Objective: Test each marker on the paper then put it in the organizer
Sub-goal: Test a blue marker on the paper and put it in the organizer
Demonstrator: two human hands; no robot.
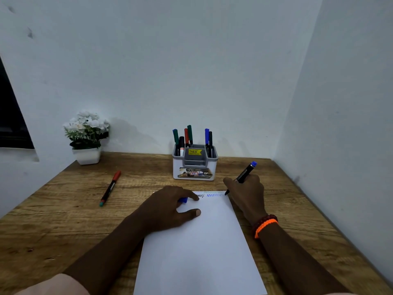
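Seven markers stand in one organizer (194, 167), two markers outside it, one paper (200, 248), one plant (86, 135).

A small white pot (86, 156) with white flowers (86, 124) and green leaves is standing on the far left part of the wooden table (53, 220), close to the pale wall (170, 60). A dark window edge (10, 124) is showing at the left. An orange bracelet (265, 226) is sitting beside a dark red beaded one.
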